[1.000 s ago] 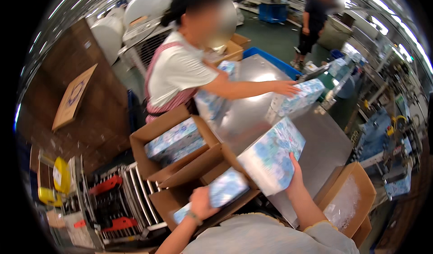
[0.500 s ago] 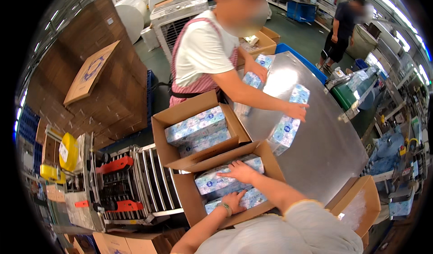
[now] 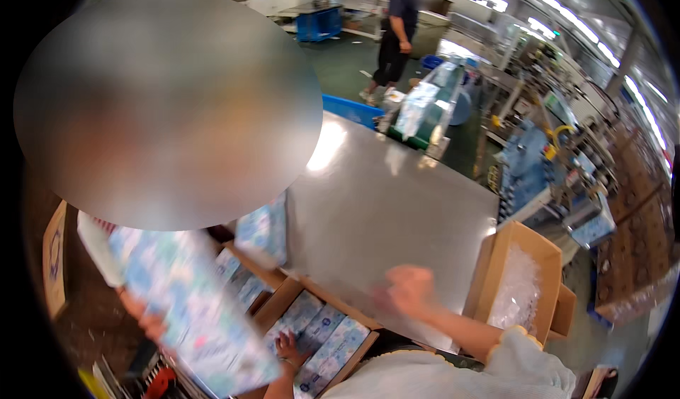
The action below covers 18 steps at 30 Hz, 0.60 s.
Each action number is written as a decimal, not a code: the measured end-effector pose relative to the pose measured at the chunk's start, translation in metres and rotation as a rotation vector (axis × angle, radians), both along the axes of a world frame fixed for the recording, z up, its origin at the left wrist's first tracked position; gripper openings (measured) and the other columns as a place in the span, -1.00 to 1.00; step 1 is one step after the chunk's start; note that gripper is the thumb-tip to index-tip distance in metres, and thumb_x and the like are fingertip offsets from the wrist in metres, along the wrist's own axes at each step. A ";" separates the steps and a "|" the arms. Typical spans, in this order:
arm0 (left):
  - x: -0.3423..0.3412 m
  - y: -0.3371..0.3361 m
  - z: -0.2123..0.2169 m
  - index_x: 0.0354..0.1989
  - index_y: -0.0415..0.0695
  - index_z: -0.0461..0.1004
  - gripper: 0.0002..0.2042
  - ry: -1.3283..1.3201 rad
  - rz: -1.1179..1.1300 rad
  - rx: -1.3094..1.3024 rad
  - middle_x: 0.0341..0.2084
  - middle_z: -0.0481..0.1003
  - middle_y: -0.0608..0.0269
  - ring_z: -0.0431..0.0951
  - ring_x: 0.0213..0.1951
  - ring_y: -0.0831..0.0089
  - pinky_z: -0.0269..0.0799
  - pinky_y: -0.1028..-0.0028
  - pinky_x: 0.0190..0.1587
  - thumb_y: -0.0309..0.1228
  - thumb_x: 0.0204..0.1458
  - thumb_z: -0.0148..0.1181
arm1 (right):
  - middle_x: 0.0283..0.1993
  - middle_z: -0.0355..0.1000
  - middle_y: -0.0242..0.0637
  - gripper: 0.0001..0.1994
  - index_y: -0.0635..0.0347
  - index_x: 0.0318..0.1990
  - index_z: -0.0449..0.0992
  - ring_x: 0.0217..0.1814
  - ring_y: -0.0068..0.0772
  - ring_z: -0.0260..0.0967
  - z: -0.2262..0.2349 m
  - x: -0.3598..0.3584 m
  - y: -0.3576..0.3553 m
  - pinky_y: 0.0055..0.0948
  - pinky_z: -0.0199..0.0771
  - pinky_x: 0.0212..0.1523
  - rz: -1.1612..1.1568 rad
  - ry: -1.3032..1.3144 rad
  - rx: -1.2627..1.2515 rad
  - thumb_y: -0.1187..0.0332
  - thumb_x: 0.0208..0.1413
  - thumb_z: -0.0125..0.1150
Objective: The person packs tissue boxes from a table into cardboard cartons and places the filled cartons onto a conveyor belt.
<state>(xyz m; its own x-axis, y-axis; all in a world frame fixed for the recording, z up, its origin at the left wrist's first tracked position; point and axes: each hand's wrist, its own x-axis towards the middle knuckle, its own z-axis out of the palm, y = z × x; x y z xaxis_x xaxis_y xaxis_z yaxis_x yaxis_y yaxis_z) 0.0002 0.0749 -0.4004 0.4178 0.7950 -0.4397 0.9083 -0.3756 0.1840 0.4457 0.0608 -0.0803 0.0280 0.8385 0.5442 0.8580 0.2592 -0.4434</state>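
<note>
Left hand (image 3: 287,346) is down in the open cardboard box (image 3: 283,307) at the near edge of the steel table (image 3: 397,208), fingers spread flat on the blue-patterned tissue packs (image 3: 322,339) already lying inside. Right hand (image 3: 409,291) hovers over the table, curled into a loose fist, holding nothing. I'd press the packs snug against the wall so the row stays tight. Their long axis runs diagonally, from lower left toward the table.
</note>
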 end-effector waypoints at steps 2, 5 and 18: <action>0.015 0.027 0.007 0.52 -0.30 -0.22 0.27 0.136 0.028 -0.359 0.51 -0.22 -0.27 -0.33 0.54 -0.12 -0.37 0.07 0.52 0.45 -0.13 0.17 | -0.02 0.49 0.01 -0.61 0.31 -0.03 0.50 0.04 0.13 0.43 -0.044 0.093 -0.065 0.01 0.41 0.01 -0.621 -0.236 0.018 0.42 -0.08 0.31; 0.022 0.049 -0.003 0.53 -0.28 -0.27 0.34 0.122 -0.043 -0.465 0.52 -0.26 -0.24 -0.38 0.54 -0.10 -0.35 0.08 0.51 0.50 -0.20 0.18 | 0.07 0.46 0.04 -0.47 0.26 0.11 0.47 0.19 0.16 0.36 -0.128 0.216 -0.214 0.01 0.36 0.18 -1.533 -0.012 -0.341 0.16 0.02 0.34; -0.010 0.033 0.004 0.11 -0.16 0.54 -0.40 -0.297 0.124 -0.345 -0.09 0.63 -0.01 0.62 -0.03 0.03 0.53 0.18 0.03 0.03 0.00 0.33 | -0.03 0.50 0.24 -0.66 0.25 -0.07 0.62 0.01 0.18 0.51 -0.192 0.179 -0.325 -0.08 0.51 0.04 -1.599 0.397 -0.612 0.36 -0.03 0.27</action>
